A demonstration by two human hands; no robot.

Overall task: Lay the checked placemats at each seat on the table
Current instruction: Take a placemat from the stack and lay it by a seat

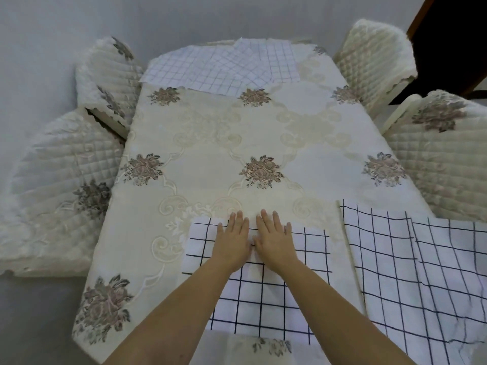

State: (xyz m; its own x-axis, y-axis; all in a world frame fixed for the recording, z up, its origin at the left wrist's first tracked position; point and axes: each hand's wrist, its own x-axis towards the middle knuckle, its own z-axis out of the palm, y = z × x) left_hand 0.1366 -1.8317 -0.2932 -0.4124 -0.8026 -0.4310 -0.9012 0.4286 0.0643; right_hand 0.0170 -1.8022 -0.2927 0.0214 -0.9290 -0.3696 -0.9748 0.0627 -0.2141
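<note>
L hand (233,241): flat, palm down, fingers straight and close together, pressing on near mat. Grips nothing.
R hand (275,242): same, flat and palm down, fingers straight, slightly spread, pressing on near mat. Grips nothing.
hands rel.: side by side, thumbs almost touching at mat's mid line. Fingertips reach just past mat's far edge onto cloth.
near mat (263,299): white w/ dark check, spread flat on tablecloth at near end of table, right in front of the person. Forearms cross over it.
mat stack (421,272): more checked mats, same pattern, at near-right corner of table. Just right of near mat, strip of cloth between, not touching. At least 2 layers, top one skewed and wrinkled, runs out of frame bottom right.
far mats (224,67): several checked pieces at far end, overlapping at diff angles. Count unclear.
tablecloth (210,154): cream, embroidered flower motifs, covers whole top.
near-L chair (60,180): quilted cream cover, against left side.
far-L chair (105,75): same cover, left side, far end.
near-R chair (442,159): same cover, right side.
far-R chair (374,56): same, right side, far end.
door frame (416,19): brown wood, dark opening, behind far-R chair.
</note>
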